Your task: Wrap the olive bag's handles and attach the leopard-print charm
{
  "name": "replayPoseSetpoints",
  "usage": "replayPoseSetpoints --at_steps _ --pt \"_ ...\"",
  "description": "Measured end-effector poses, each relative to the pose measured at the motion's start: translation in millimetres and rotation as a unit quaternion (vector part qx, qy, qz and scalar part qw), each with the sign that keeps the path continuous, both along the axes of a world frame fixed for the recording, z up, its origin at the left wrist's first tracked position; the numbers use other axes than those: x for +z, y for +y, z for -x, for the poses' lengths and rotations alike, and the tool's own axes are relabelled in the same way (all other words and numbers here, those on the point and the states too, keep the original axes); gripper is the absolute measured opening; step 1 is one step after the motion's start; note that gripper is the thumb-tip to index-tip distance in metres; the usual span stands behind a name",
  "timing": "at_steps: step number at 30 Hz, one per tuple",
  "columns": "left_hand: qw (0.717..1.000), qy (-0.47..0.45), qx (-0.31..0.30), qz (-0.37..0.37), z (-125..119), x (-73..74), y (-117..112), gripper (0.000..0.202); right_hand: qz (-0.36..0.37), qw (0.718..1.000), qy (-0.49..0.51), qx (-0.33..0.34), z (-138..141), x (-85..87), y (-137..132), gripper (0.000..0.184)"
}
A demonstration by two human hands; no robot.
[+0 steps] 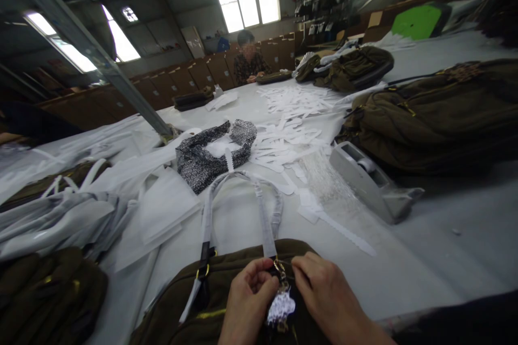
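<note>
A dark olive bag (182, 294) lies in front of me, its carry handles (265, 215) wrapped in whitish film and standing up. At the base of one handle hangs a gold-coloured chain clasp (280, 269) with a charm (281, 306) in crinkled white wrapping below it. My left hand (249, 296) is closed at the left side of the clasp, index finger and thumb near the handle base. On the clasp's other side, my right hand (324, 288) is closed in a pinch. What either set of fingertips holds is too small to make out.
A grey tape dispenser (368, 180) stands right of the handles. Beyond lie a black-and-white knitted piece (202, 159) and many white paper strips (287, 140). More olive bags (437, 113) lie right; wrapped straps (60, 218) lie left. A person (247, 62) sits across the table.
</note>
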State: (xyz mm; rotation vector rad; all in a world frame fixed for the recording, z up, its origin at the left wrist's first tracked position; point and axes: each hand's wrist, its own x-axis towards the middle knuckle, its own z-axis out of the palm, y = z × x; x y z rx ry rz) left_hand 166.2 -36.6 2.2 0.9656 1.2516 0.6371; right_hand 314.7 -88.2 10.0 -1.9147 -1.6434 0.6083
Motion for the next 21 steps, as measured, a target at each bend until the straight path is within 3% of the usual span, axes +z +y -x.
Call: replayPoseSetpoints --at_steps 3,7,15,18,21 --pt "1.000 -0.008 -0.001 -0.003 0 3.3 0 0.041 0.049 0.996 -0.077 0.014 3 1.7 -2 0.024" --pt "0.999 0.014 -0.045 -0.003 3 7.8 2 0.042 0.053 0.995 -0.088 0.015 5 3.0 0 0.023" --pt "0.995 0.031 -0.091 -0.035 5 5.5 10 0.030 0.040 0.999 0.009 0.002 10 2.5 6 0.025" --pt "0.990 0.056 -0.100 -0.081 3 9.0 8 0.027 0.023 0.997 0.070 -0.011 11 3.8 7 0.024" --pt "0.981 0.079 -0.101 -0.149 0 14.3 4 0.025 -0.040 0.985 0.168 -0.005 8 8.7 9 0.018"
